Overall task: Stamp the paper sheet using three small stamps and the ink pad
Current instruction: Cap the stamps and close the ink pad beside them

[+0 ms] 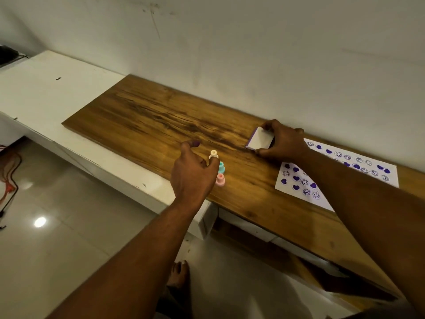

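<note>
Three small stamps stand in a row on the wooden desk [149, 120]: a cream stamp [213, 154], a teal stamp [221, 167] and a pink stamp [220, 180]. My left hand [194, 171] hovers just left of them with loosely curled fingers, one fingertip touching the cream stamp. My right hand [284, 140] grips the closed white ink pad [261, 139], tilted up off the desk near the wall. The paper sheet [299, 183] lies to the right, covered with purple hearts and smiley prints, partly hidden by my right forearm.
The desk runs along a white wall [253, 54]. A white counter [53, 88] adjoins it on the left. Below are a tiled floor [69, 226], red cables [9, 178] at far left, and an open drawer [248, 224] under the desk's front edge.
</note>
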Demonstrator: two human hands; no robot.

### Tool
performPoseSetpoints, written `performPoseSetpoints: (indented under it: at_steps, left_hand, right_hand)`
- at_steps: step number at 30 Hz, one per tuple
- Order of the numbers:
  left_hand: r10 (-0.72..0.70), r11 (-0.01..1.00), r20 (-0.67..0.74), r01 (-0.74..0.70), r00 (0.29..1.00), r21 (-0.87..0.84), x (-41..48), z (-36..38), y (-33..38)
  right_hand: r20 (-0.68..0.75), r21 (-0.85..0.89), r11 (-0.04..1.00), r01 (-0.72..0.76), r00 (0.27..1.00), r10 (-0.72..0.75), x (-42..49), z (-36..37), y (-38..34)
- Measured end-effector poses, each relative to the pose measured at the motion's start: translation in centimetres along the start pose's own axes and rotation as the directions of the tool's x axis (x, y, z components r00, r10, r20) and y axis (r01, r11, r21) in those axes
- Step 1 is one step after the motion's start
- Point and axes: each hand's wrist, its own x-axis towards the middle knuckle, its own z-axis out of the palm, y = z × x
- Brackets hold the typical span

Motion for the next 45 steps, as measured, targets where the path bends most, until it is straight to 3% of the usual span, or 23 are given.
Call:
performPoseSetpoints:
  at_steps: [6, 15, 20, 25, 26, 29, 34, 41, 45]
  left_hand:
    - [-0.025, 1.0, 0.009, 0.026, 1.0, -0.011, 0.4, 0.9, -0.2]
    - [-0.02, 1.0, 0.004, 0.019, 1.0, 0.02, 0.3, 1.3, -0.8]
    - [-0.019, 1.0, 0.003, 0.019, 1.0, 0.02, 0.4, 1.5, -1.0]
    - [-0.087, 0.996, -0.017, 0.087, 0.996, 0.014, 1.0, 1.3, -1.5]
    - [-0.116, 0.993, -0.018, 0.116, 0.993, 0.013, 1.1, 1.3, -1.6]
    - [-0.196, 0.981, 0.003, 0.196, 0.981, 0.01, 1.5, 1.4, -2.2]
    - [-0.271, 0.962, 0.079, 0.268, 0.959, 0.051, 1.8, 1.5, -2.9]
    - [-0.28, 0.96, 0.098, 0.276, 0.955, 0.051, 2.1, 1.6, -3.2]
    - [-0.277, 0.961, 0.098, 0.274, 0.956, 0.039, 2.3, 1.9, -3.6]
  right_hand:
    - [0.026, -0.029, 0.999, 0.033, 0.999, -0.033, 1.6, -0.3, 1.5]
    - [0.029, 0.12, 0.991, 0.054, 0.998, -0.058, 1.0, -0.3, 2.4]
    - [0.039, 0.11, 0.991, 0.073, 0.996, -0.078, 0.9, -0.2, 2.6]
    - [-0.278, 0.112, 0.97, 0.216, 0.944, -0.178, 0.1, -0.3, 0.2]
    - [-0.265, 0.111, 0.952, 0.285, 0.932, -0.249, 0.1, -0.2, -0.8]
    - [-0.046, 0.132, 0.881, 0.454, 0.891, -0.452, 0.3, 0.3, -4.3]
    - [0.173, 0.043, 0.816, 0.576, 0.8, -0.574, 1.4, 2.0, -9.2]
    - [0.278, -0.078, 0.757, 0.648, 0.744, -0.608, 2.8, 2.6, -11.2]
    - [0.173, -0.113, 0.837, 0.535, 0.84, -0.514, 3.8, 2.7, -10.4]
